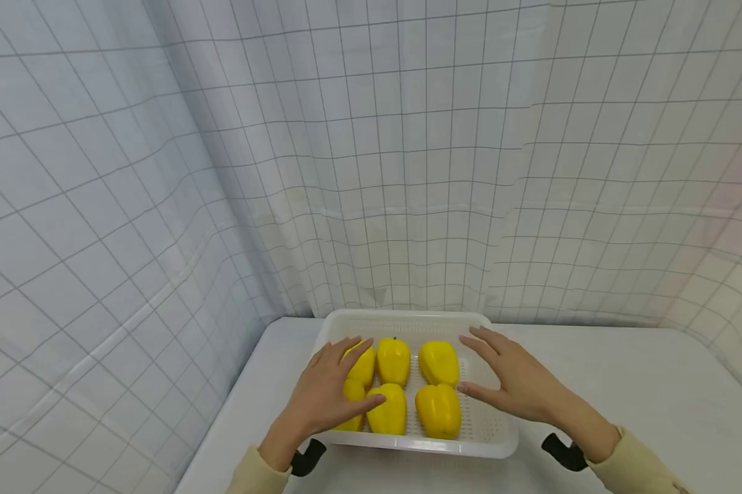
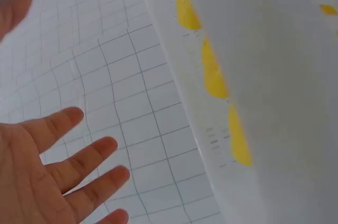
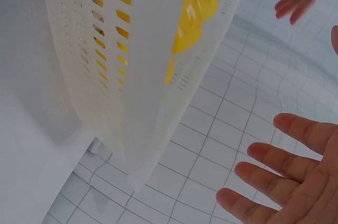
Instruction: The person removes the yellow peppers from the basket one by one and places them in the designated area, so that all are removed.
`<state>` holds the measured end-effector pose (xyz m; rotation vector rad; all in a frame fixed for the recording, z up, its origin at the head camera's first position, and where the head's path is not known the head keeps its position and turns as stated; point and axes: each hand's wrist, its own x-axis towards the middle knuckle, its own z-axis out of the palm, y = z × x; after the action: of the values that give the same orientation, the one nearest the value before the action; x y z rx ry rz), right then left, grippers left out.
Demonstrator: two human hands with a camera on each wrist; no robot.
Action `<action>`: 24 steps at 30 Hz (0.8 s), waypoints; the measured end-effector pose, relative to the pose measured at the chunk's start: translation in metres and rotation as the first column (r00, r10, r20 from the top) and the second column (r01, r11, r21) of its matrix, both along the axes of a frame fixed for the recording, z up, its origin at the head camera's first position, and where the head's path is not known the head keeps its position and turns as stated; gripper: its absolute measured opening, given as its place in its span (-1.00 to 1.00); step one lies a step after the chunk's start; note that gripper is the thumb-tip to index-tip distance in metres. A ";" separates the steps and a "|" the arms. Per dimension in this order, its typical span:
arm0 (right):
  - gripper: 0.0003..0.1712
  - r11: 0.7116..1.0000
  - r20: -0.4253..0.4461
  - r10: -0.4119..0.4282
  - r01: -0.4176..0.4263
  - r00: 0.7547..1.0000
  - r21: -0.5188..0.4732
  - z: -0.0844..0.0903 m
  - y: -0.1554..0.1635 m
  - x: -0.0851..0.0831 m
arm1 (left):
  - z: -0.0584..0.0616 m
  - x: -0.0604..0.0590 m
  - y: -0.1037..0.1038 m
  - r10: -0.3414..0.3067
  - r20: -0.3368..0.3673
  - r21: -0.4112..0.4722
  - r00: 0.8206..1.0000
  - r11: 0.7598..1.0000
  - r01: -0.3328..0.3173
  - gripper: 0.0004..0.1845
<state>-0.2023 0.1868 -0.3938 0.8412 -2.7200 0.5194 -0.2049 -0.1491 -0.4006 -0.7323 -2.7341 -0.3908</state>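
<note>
Several yellow bell peppers point(image 1: 439, 410) lie in two rows inside a white plastic basket point(image 1: 408, 442) with perforated walls. My left hand point(image 1: 324, 391) hovers over the basket's left side, fingers spread, hiding parts of the peppers there. Over the right side is my right hand point(image 1: 516, 377), also with fingers spread, its thumb near the front right pepper. Both palms face inward and hold nothing. In the left wrist view, the left fingers point(image 2: 87, 166) stand apart from the basket rim. The right wrist view shows the right fingers point(image 3: 280, 166) likewise apart from it.
The basket stands on a white table point(image 1: 605, 384). A white curtain with a grid pattern point(image 1: 408, 171) hangs behind the table and along its left side. Black straps point(image 1: 309, 457) sit at both wrists, below cream sleeves point(image 1: 260, 473).
</note>
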 end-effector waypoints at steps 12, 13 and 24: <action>-0.20 0.998 0.106 -0.011 0.019 0.994 -0.067 -0.001 -0.005 -0.001 | -0.031 0.002 -0.034 0.239 0.052 0.250 0.970 0.937 -0.245 -0.32; -0.21 0.998 0.110 -0.008 0.016 0.994 -0.069 -0.001 -0.006 -0.002 | -0.034 0.001 -0.037 0.254 0.066 0.266 0.965 0.928 -0.262 -0.34; -0.25 0.994 0.220 0.043 -0.019 0.975 -0.111 -0.002 -0.015 -0.014 | -0.062 0.004 -0.053 0.299 0.269 0.439 0.915 0.808 -0.393 -0.38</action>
<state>-0.2164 0.1715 -0.3962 0.8448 -2.8499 0.8048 -0.2011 -0.2018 -0.4623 -0.0543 -2.6741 -1.0522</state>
